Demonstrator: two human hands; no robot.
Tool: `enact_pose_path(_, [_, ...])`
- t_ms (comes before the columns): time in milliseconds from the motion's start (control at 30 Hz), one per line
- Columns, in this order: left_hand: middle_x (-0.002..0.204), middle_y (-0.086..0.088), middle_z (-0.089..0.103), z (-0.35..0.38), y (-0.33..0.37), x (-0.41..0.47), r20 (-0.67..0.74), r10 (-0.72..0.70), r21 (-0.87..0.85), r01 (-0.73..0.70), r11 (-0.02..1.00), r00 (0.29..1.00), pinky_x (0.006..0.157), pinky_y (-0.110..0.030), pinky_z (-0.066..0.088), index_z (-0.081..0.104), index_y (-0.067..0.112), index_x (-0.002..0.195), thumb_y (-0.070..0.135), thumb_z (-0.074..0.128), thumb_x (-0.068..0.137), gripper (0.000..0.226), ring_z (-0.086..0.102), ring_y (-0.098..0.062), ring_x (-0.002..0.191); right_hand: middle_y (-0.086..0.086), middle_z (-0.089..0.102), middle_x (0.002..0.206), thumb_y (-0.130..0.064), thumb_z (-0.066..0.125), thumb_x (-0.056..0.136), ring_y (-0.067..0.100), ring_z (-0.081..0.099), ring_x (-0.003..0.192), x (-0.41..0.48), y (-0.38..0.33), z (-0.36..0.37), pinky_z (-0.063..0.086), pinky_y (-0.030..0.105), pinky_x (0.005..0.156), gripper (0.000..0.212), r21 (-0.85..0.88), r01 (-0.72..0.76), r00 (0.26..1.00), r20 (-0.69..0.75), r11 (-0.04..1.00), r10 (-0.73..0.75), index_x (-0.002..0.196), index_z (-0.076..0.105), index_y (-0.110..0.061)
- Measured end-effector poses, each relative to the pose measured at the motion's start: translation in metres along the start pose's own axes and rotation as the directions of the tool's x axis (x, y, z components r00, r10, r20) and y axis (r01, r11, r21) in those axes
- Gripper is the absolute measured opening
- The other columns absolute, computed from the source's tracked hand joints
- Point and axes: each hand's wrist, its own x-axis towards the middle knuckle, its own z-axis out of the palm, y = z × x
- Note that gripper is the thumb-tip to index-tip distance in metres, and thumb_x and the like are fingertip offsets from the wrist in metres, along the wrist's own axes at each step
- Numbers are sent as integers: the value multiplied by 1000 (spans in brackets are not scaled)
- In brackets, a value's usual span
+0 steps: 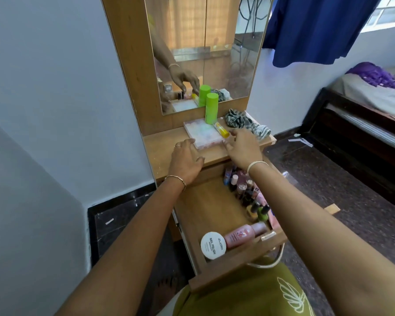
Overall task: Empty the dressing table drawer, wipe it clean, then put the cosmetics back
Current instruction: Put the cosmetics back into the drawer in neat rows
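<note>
The wooden drawer [205, 208] is pulled out below the dressing table top [162, 151]. Inside lie a white round nail polish remover tub [213, 245], a pink bottle [244, 234] and several nail polish bottles [249, 192] along the right side. On the table top sits a flat pale palette [203, 134] with a green cylinder [211, 108] and a yellow tube [221, 130] on it. My left hand [186, 160] touches the palette's near left corner with fingers straight. My right hand [243, 147] reaches to the palette's right edge, fingers spread and holding nothing.
A striped cloth [246, 124] lies at the table top's right. The mirror [205, 53] stands behind. A bed [369, 103] and dark floor [328, 179] lie to the right, a white wall to the left.
</note>
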Motion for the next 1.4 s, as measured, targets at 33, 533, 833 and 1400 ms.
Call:
enact_pose_path(33, [134,-12,44,1,-2,3,-3,-2,-3,2,1000,1000,107,-36,36,44,13,133,21,66,82,56,44,-26,124,16,58,124,-23,60,91,32,51,118,4,-1,3,38,37,99,40,1,-13,1000,-1,1000,13,126,56,-6])
enact_pose_path(533, [108,-3,55,11,-14,9,-166,70,-128,-92,988,984,92,-40,49,57,13,117,13,70,77,41,54,-18,101,7,69,110,-19,61,85,27,60,107,25,5,15,42,33,93,30,96,-35,987,-153,995,50,114,68,-13])
enact_pose_path(833, [109,1,62,2,21,-14,-228,-44,-502,-79,861,973,75,-11,48,61,15,117,17,67,86,32,58,-5,85,-15,66,83,-24,72,80,-1,58,77,-40,2,-14,49,20,77,15,419,30,981,-188,908,54,95,71,-23])
enact_pose_path(1400, [97,-8,67,18,1,-112,216,34,-537,90,839,976,78,-21,52,64,0,102,-2,74,75,29,62,-11,85,8,69,79,-29,61,91,27,64,74,-146,51,0,53,47,66,20,434,-51,999,7,900,53,83,68,-13])
